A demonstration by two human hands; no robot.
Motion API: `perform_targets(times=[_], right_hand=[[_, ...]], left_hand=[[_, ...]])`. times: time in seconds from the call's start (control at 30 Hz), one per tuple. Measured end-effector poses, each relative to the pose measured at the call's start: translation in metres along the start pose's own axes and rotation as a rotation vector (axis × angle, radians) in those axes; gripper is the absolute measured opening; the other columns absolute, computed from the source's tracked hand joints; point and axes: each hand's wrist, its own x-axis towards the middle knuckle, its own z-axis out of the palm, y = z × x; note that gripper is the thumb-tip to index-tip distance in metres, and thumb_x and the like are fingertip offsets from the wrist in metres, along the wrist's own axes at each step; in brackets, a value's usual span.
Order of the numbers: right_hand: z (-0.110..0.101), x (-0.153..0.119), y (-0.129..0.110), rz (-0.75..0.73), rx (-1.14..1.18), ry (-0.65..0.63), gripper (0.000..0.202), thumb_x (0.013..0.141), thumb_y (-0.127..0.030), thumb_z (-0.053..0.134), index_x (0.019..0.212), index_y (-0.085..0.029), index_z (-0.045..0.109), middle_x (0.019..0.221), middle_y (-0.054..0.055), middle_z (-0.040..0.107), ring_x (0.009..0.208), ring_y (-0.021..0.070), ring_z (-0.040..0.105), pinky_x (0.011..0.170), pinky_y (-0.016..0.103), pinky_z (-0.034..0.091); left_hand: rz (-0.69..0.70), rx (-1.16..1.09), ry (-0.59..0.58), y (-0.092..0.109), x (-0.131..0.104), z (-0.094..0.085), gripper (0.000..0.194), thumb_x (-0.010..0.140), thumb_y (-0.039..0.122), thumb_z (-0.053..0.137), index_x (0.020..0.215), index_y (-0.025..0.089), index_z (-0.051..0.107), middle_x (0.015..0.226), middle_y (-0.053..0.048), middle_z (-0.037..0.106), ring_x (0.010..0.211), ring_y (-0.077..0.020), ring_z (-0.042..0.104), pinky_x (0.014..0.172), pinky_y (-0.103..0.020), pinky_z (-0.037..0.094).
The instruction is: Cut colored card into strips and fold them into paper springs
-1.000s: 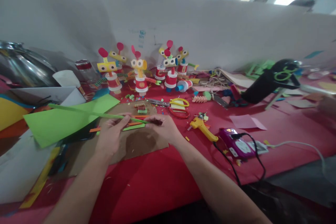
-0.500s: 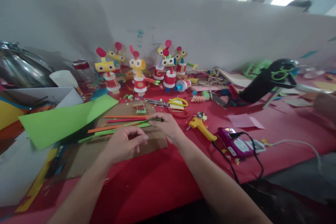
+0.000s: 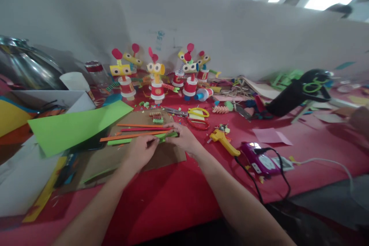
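My right hand (image 3: 183, 139) is closed, thumb and fingers pinching a green paper strip (image 3: 172, 135) over the brown cardboard (image 3: 170, 157). Close beside it, my left hand (image 3: 143, 149) has its fingers drawn together at the same green strip; its fingertips partly cover the paper. A green strip end (image 3: 99, 175) shows below my left wrist. Behind the hands lie orange strips (image 3: 131, 137), a red strip (image 3: 134, 130) and another green strip (image 3: 118, 142). Small folded paper springs (image 3: 156, 117) rest at the back of the cardboard.
Scissors (image 3: 187, 113) lie behind my right hand, and a yellow glue gun (image 3: 223, 141) sits to the right, near a purple power strip (image 3: 259, 161) with cords. Several paper-cup figures (image 3: 157, 91) stand along the wall. A large green sheet (image 3: 77, 125) is at left.
My left hand has moved right and forward to the green strip, its fingers closing. A green strip end now lies lower, beneath the left wrist. My right hand stays nearly in place.
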Motion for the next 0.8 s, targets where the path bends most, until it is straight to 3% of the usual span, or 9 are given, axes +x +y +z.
perform_targets(times=[0.33, 0.5, 0.67, 0.8], right_hand=[[-0.0029, 0.0057, 0.0053, 0.096, 0.089, 0.13, 0.03, 0.065, -0.015, 0.066, 0.094, -0.019, 0.062, 0.063, -0.005, 0.063, 0.055, 0.0107, 0.06, 0.052, 0.022, 0.046], [-0.0044, 0.0048, 0.0049, 0.038, 0.047, 0.107, 0.034, 0.063, -0.012, 0.064, 0.096, -0.02, 0.06, 0.064, -0.007, 0.061, 0.058, 0.0103, 0.057, 0.053, 0.02, 0.041], [-0.004, 0.003, 0.0022, 0.051, 0.051, 0.11, 0.034, 0.064, -0.01, 0.061, 0.096, -0.02, 0.056, 0.065, -0.007, 0.061, 0.06, 0.0104, 0.057, 0.057, 0.021, 0.041], [-0.0071, 0.0049, 0.004, 0.057, -0.042, 0.037, 0.034, 0.064, -0.005, 0.057, 0.095, -0.02, 0.055, 0.067, -0.006, 0.063, 0.061, 0.0107, 0.058, 0.058, 0.021, 0.043]], left_hand=[[0.024, 0.062, 0.038, -0.004, 0.0026, -0.0003, 0.032, 0.085, 0.038, 0.046, 0.075, 0.02, 0.071, 0.066, -0.004, 0.066, 0.057, -0.0162, 0.051, 0.056, -0.027, 0.027], [0.004, 0.04, -0.021, -0.0032, 0.0032, -0.0013, 0.031, 0.084, 0.039, 0.046, 0.073, 0.02, 0.069, 0.063, -0.002, 0.063, 0.056, -0.0156, 0.049, 0.056, -0.026, 0.028], [0.001, 0.043, -0.009, -0.0034, 0.0031, -0.0011, 0.03, 0.085, 0.038, 0.047, 0.077, 0.02, 0.07, 0.066, -0.002, 0.065, 0.058, -0.0155, 0.051, 0.057, -0.026, 0.029], [-0.021, 0.108, -0.04, -0.0037, 0.0035, 0.0013, 0.027, 0.084, 0.034, 0.049, 0.079, 0.019, 0.071, 0.068, -0.003, 0.067, 0.058, -0.015, 0.052, 0.057, -0.026, 0.03]])
